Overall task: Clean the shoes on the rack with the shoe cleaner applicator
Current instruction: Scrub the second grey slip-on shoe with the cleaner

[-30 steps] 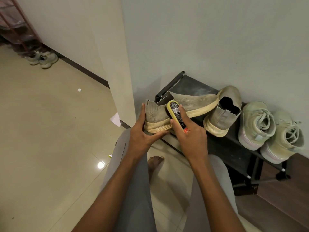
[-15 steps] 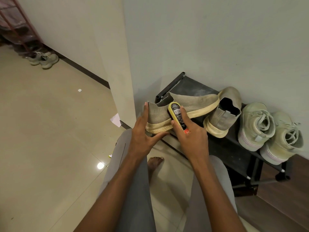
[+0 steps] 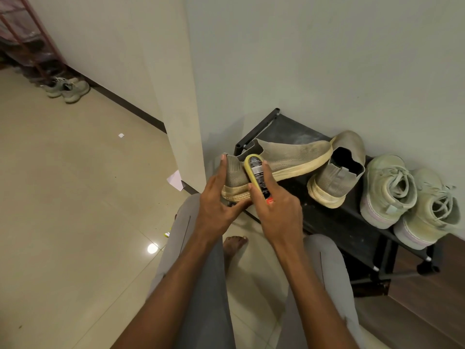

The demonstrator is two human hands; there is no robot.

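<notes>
Nearest the camera, two grey-trousered knees and a bare foot (image 3: 235, 244) are seen on the tiled floor (image 3: 75, 210). Above them, the left hand (image 3: 216, 200) is laid against the heel of a beige knit shoe (image 3: 281, 159), its fingers straight along the heel and the thumb tucked under the sole. Just right of those fingers, the shoe cleaner applicator (image 3: 256, 176) is gripped by the right hand (image 3: 276, 210), fingers curled round the yellow body, and its head is pressed to the shoe's side near the heel. The shoe is held on the black rack (image 3: 334, 222). Beyond the right fingers, a matching shoe (image 3: 337, 177) and two pale green sneakers (image 3: 407, 197) are set on the rack against the wall.
</notes>
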